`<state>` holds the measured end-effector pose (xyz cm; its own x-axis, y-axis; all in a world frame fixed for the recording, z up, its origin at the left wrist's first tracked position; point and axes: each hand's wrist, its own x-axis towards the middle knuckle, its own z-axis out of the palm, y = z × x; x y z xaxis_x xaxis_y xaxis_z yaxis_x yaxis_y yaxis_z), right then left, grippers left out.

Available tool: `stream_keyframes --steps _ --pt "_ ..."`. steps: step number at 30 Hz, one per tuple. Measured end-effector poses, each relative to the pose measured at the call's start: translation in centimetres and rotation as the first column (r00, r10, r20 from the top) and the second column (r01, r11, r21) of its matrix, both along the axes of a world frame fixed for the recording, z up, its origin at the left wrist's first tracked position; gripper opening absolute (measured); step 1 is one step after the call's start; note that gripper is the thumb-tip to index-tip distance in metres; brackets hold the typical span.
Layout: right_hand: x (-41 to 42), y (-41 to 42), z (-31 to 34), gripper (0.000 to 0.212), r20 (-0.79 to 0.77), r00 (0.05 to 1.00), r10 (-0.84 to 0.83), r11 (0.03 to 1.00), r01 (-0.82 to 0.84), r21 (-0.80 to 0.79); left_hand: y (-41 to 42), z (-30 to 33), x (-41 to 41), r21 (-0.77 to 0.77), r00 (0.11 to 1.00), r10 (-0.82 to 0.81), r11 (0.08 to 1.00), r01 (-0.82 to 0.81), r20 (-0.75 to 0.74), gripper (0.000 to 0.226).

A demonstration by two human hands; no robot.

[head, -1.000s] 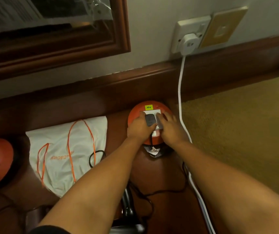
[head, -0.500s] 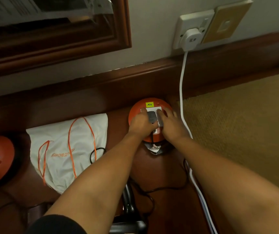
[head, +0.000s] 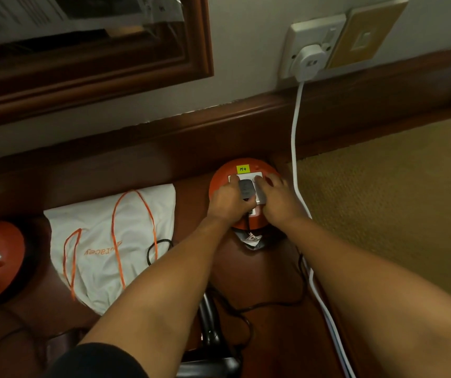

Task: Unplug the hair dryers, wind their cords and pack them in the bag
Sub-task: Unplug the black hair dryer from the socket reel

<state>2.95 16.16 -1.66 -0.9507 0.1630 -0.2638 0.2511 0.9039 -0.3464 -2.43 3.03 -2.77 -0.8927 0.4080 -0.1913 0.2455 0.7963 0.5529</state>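
On the wooden desk (head: pixel 268 271) the white bag (head: pixel 96 236) lies flat and unpacked, so I judge nearly everything is left. At the orange socket hub (head: pixel 246 166), my left hand (head: pixel 228 201) grips the black plug (head: pixel 246 189), seemingly not yet out; my right hand (head: pixel 278 199) presses the hub down.

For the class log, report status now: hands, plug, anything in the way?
Left hand grips black plug at orange socket hub. Right hand presses on hub. Plug not out yet. White cable alongside, not blocking.
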Motion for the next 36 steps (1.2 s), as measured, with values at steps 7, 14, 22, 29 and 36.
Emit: stream_keyframes --steps 7,14,22,29,36 --pt "-1.5 -1.3 1.1 0.040 -0.066 0.984 -0.167 0.977 0.156 -0.144 -3.9 0.1 -0.5 0.075 0.994 -0.044 0.996 0.051 -0.096 0.046" --pt "-2.2 -3.7 0.9 0.061 -0.024 0.992 -0.121 0.992 0.120 -0.049 -6.0 -1.8 -1.1 -0.189 0.986 -0.148 0.973 0.132 -0.078 0.068" --pt "-3.0 -4.7 0.7 0.048 -0.049 0.977 -0.208 0.977 0.205 -0.063 -6.2 -2.3 -1.2 -0.203 0.983 -0.184 0.962 0.184 0.019 0.073" --pt "-3.6 -5.1 1.8 0.044 -0.053 0.948 -0.314 0.939 0.301 -0.168 -6.1 -1.9 -1.3 -0.258 0.977 -0.210 0.942 0.212 0.035 0.072" --pt "-2.3 -3.7 4.7 0.033 -0.085 0.919 -0.385 0.875 0.334 -0.351 -5.6 -0.4 -1.1 -0.301 0.973 -0.193 0.928 0.222 0.124 0.073"
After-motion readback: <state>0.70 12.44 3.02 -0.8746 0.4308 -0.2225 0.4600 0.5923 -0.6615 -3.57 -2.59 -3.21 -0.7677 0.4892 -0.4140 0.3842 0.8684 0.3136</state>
